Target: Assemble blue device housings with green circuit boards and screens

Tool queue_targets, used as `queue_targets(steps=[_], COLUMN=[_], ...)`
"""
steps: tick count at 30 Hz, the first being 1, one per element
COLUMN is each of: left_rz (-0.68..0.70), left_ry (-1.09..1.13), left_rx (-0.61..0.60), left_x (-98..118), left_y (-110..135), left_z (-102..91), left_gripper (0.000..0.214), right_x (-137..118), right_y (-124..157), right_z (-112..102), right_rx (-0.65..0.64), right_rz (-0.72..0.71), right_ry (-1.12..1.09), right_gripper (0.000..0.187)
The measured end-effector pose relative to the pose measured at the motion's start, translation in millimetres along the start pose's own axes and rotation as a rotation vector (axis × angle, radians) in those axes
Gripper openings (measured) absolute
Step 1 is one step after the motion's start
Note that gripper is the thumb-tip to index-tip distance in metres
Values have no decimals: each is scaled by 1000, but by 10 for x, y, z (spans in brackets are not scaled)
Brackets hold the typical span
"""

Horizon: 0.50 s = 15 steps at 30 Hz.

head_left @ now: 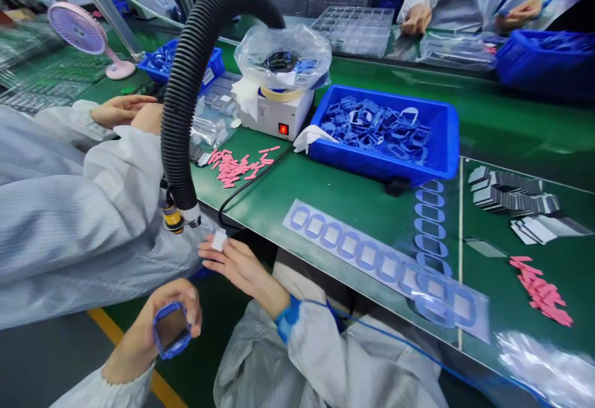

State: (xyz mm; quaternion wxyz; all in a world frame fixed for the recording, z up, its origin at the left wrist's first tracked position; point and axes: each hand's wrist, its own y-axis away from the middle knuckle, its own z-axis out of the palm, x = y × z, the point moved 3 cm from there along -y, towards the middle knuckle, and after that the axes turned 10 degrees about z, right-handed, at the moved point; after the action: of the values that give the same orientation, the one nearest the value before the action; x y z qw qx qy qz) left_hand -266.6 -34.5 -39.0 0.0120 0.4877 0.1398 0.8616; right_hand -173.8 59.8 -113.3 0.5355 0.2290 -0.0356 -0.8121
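Note:
My left hand is low in the view, gripping a small blue-framed rectangular part with a dark glassy face. My right hand reaches toward the bench edge, a small white piece pinched at its fingertips. A blue strap circles my right wrist over a white sleeve. A black corrugated hose ends in a brass-coloured nozzle just left of that white piece. Pink strips lie on the green bench beyond my right hand.
A blue bin of blue frames stands beside a white machine. A printed sheet of blue gaskets lies nearby. Dark pieces and pink strips lie right. A co-worker's hand rests left; another person's hands work across the bench.

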Motion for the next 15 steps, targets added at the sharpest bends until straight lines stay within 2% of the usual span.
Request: queue_targets(steps=[3, 6, 7, 11, 15], left_rz=[-48, -26, -15, -14, -103], left_ry=[62, 138, 155, 228, 274], left_rx=[261, 416, 438, 493, 462], left_x=[6, -40, -66, -243, -488], left_y=[36, -78, -152, -547, -837], left_z=[-345, -598, -653, -726, -650], left_gripper=[48, 19, 7, 38, 35], right_x=[150, 242, 272, 380, 385], right_y=[-475, -652, -657, -554, -457], right_z=[20, -3, -31, -295, -588], right_rx=[-33, -65, -72, 1, 149], right_rz=[78, 131, 145, 136, 76], right_ry=[-22, -8, 2, 17, 15], right_gripper=[25, 26, 26, 27, 29])
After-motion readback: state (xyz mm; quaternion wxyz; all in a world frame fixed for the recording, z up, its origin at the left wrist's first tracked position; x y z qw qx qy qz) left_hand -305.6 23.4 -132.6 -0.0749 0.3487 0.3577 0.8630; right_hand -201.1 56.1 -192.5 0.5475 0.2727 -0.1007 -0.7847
